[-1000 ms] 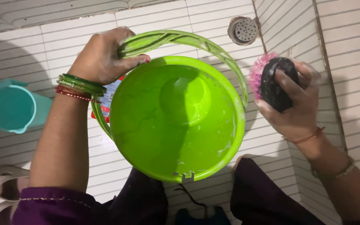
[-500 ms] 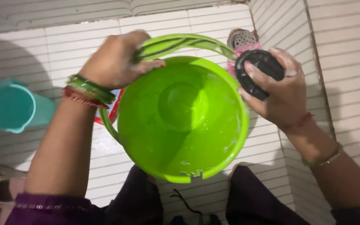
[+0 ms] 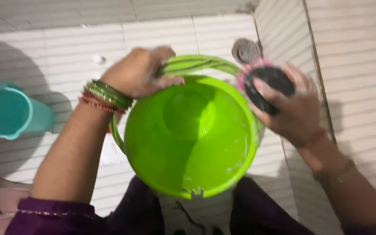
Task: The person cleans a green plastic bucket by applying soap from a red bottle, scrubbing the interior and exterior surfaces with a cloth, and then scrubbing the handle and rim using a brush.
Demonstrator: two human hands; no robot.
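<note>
A green bucket [image 3: 190, 139] is sitting on the white tiled floor [image 3: 44, 65], seen from straight above, with its open mouth facing up and its inside wet and streaked with suds. Its green handle [image 3: 196, 64] is arching over the far rim.

The left hand [image 3: 138, 72] is gripping the bucket at the far-left part of the rim, where the handle meets it. The fingers [image 3: 168, 80] are curling around the handle and rim together, pinching them, with the fingertips lying just over the inner edge of the bucket. Green and red bangles [image 3: 105, 96] are sitting on that wrist, to the left of the bucket.

The right hand [image 3: 292, 106] is holding a black scrub brush [image 3: 266, 87] with pink bristles against the far-right part of the bucket's rim. Its fingers are wrapping over the back of the brush, pressed close around it, so the brush is lying between the fingers and the rim. The picture is blurred here, so the exact contact of the bristles is hard to tell.

A round metal floor drain [image 3: 245, 50] is lying just beyond the brush. A teal jug [image 3: 7, 112] is standing well to the left of the bucket.
</note>
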